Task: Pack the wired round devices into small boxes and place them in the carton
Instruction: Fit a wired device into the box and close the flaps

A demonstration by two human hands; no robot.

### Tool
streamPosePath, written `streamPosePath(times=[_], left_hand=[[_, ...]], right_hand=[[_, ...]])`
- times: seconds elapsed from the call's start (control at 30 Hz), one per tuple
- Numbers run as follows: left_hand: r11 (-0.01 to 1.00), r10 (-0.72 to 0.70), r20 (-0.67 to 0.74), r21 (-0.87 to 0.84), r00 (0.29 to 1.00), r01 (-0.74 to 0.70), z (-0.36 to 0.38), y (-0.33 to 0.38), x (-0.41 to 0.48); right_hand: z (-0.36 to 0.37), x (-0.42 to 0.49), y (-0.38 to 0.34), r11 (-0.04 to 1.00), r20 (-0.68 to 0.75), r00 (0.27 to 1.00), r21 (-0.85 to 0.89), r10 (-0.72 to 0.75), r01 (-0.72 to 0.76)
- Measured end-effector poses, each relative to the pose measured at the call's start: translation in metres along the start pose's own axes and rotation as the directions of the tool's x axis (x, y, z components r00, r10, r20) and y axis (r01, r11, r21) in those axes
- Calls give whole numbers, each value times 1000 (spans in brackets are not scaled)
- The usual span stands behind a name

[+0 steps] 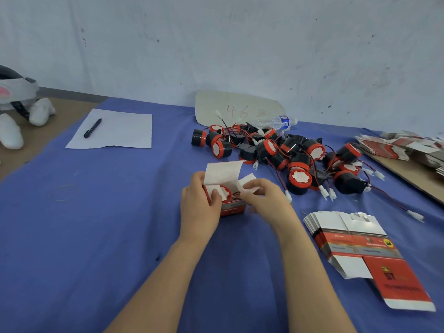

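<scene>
Blue tablecloth [96, 212]: left hand [199, 207] grips small red-and-white cardboard box [233, 209] holding 1 round red-rimmed wired device [226, 193]; right hand [266, 198] pinches its white flap [247, 181].

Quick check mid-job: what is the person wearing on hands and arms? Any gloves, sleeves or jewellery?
Nothing shows. The left hand and right hand are bare, without gloves, and no ring is visible. The left forearm and right forearm are uncovered down to the picture's bottom edge: no sleeve, watch, bracelet or marking in view.
</scene>
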State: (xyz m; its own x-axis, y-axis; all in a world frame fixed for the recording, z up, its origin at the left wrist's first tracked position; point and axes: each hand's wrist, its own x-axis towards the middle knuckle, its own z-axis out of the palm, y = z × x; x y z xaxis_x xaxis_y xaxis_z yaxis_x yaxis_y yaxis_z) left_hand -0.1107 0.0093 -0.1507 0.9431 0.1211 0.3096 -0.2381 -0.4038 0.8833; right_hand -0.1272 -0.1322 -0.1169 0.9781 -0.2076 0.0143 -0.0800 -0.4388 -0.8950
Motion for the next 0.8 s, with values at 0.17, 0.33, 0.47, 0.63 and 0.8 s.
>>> streamPosePath(times=[0.17, 0.33, 0.47, 0.63, 0.8], left_hand=[[1000, 14, 15, -15, 1000, -14, 0, 0, -2], [1000, 20, 5, -20, 1000, -20, 0, 1, -3], [999, 23, 4, -28, 1000, -22, 1, 0, -2], [999, 27, -3, -17, 1000, -27, 2, 1, 0], [1000, 17, 7, -7, 1000, -17, 3, -2, -1]], right_hand=[[16, 5, 1, 998, -172, 985, -51, -30, 22], [25, 11, -5, 976, -222, 973, -219, -60, 11], [23, 12, -8, 923, -182, 978, -384, -106, 29], [10, 2, -3, 965, -70, 994, -254, -88, 67], [4, 3, -1, 969, 19, 999, -247, -26, 30]])
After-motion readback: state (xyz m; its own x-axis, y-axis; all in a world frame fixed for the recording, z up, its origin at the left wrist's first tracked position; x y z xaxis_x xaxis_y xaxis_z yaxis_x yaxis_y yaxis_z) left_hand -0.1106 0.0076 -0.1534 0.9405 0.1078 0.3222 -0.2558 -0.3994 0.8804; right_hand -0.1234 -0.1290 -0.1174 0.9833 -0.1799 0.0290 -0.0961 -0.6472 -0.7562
